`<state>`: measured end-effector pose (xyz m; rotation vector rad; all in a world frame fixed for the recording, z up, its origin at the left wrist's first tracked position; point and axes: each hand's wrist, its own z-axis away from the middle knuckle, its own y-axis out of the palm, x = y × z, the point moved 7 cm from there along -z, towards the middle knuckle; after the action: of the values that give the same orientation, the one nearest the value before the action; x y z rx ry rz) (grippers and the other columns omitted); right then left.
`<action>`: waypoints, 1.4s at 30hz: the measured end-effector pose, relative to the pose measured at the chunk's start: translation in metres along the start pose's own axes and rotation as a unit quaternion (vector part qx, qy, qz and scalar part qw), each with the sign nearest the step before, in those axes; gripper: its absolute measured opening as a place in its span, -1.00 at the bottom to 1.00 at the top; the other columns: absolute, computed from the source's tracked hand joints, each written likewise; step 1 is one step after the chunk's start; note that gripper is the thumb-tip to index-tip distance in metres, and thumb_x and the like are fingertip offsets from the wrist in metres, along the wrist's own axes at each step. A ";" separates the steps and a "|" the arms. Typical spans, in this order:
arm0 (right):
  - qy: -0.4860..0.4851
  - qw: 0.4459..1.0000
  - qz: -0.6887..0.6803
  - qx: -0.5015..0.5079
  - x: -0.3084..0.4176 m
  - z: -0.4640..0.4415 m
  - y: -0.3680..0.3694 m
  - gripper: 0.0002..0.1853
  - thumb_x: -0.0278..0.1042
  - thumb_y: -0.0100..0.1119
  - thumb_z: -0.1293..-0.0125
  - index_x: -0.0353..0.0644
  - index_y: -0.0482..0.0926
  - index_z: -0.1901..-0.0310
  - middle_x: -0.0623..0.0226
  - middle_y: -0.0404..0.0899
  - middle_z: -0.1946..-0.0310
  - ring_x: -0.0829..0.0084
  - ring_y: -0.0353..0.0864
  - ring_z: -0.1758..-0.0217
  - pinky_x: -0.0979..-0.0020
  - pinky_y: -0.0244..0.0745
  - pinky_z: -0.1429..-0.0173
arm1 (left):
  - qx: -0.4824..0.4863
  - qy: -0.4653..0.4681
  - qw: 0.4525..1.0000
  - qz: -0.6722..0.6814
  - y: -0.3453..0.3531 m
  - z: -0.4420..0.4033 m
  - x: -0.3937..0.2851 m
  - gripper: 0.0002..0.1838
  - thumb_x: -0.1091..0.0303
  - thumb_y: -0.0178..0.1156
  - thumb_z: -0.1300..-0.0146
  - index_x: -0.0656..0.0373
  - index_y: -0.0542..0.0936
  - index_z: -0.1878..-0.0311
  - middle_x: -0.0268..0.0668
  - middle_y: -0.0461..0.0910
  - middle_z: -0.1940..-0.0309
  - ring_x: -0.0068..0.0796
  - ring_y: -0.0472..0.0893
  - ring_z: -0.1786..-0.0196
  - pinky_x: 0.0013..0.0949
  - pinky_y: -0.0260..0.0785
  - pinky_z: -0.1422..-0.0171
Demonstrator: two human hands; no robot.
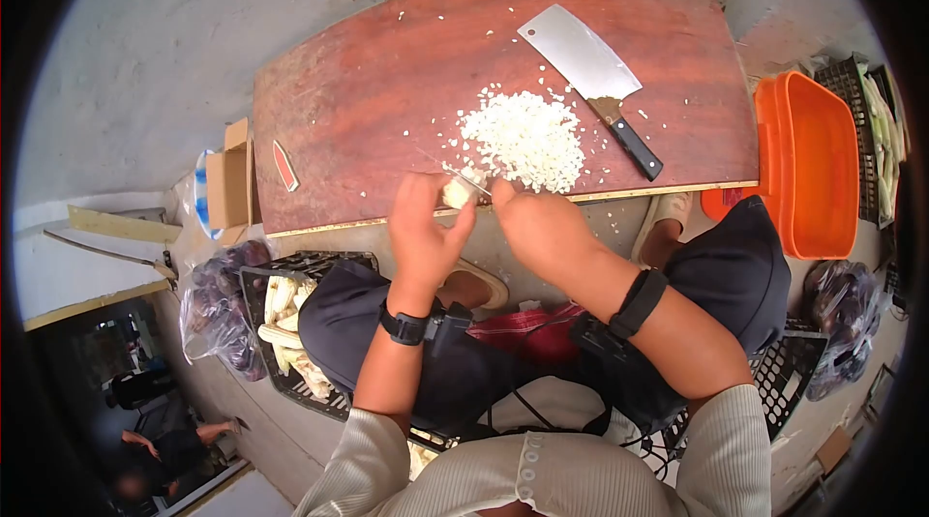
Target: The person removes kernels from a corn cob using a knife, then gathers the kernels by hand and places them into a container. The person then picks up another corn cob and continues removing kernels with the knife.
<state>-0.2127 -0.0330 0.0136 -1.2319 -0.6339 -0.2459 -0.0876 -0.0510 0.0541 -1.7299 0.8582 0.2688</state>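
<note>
Right fingers (505,191) hide the thin blade's (470,182) end. At eight o'clock, a person (182,449) is blurred; at six, the shirt (464,480) is cropped.

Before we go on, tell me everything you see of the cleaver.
The cleaver lies flat on the reddish table, right of the pile of white bits. Its broad, roughly rectangular blade looks like silvery metal and points away and to the left, with a small hole near its far corner. A brown patch, perhaps rust, shows where it meets the black handle, which stops short of the table's near edge. Nobody is holding it.
</note>
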 end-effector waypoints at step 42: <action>0.001 0.999 -0.020 -0.027 -0.005 -0.020 0.025 -0.87 -0.45 -0.03 -0.21 -0.30 0.35 0.23 0.01 0.60 0.54 0.05 0.65 0.43 0.13 0.54 0.40 | 0.018 0.084 0.996 -0.033 0.010 0.009 -0.005 -0.66 0.48 0.34 0.02 0.24 0.54 0.12 -0.19 0.53 0.34 -0.32 0.58 0.27 -0.35 0.47 0.28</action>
<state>-0.1980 -0.0440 -0.0136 -1.2719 -0.6539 -0.2983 -0.0961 -0.0415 0.0462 -1.7623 0.9192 0.0643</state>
